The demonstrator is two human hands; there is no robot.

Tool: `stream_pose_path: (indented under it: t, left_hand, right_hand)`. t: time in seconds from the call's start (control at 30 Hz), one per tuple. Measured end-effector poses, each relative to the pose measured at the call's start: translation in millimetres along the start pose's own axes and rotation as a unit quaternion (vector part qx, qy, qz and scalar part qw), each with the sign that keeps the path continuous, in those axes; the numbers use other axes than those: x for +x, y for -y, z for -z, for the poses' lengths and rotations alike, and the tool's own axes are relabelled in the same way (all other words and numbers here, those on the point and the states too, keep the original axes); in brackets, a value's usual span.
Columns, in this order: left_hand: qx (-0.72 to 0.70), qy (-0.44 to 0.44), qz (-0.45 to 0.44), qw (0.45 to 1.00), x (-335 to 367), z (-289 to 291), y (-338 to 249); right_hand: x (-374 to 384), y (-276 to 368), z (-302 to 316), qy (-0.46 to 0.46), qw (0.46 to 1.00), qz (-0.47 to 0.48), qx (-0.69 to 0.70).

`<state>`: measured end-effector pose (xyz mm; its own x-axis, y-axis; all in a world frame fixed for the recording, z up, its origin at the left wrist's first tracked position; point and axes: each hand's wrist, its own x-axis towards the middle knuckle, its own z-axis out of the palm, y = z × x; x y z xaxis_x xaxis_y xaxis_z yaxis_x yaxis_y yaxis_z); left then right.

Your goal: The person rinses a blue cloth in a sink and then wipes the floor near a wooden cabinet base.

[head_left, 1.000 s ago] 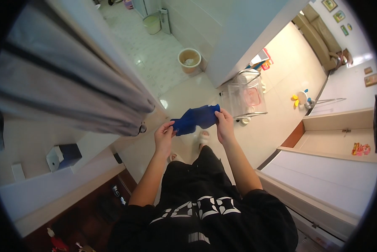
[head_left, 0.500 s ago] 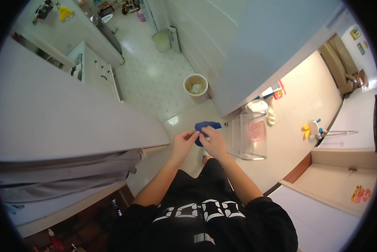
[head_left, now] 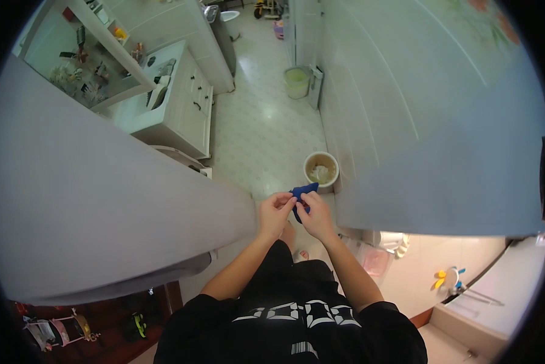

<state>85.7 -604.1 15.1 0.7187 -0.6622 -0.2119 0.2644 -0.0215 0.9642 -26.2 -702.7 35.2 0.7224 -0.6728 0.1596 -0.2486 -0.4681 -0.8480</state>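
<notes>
Both hands are raised in front of my body, close together, on a small dark blue piece of cloth (head_left: 306, 189). My left hand (head_left: 274, 215) pinches its left edge between thumb and fingers. With curled fingers my right hand (head_left: 317, 217) grips the cloth from the right, the fingertips of both hands almost touching. One corner sticks up past my right fingers and a fold hangs below them. What kind of article the cloth is, I cannot tell. Just beyond it on the floor stands a round, pale bin (head_left: 337, 175) with crumpled white stuff inside.
Grey-white walls flank me in a doorway. Ahead, a tiled floor (head_left: 248, 133) runs past a white cabinet (head_left: 184, 112) at left and a greenish bucket (head_left: 297, 83). At right are a clear container with something pink (head_left: 375, 259) and a white-and-yellow object (head_left: 448, 279).
I have moved forward into the doorway, so the bin is closer to my hands and the cabinet shows more. My hands still hold the cloth, which has shifted its folds.
</notes>
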Motion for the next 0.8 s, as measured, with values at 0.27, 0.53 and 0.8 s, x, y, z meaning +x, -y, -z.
stream_pose_path:
  t: [0.27,0.53,0.8]
  left_hand:
    - [-0.038,-0.011,0.077,0.996,121.1,36.1,-23.1]
    - [-0.189,-0.123,0.067,0.972,191.9,71.8,-54.1]
    - [-0.465,-0.211,0.049,0.859,278.7,109.4,-78.4]
  right_hand:
    - [149.0,-12.2,-30.4,0.138,0.985,0.047,0.093]
    - [277.2,-4.1,-69.5,0.186,0.981,0.052,0.035]
    - [415.1,-61.5,-105.4,0.078,0.861,-0.288,0.411]
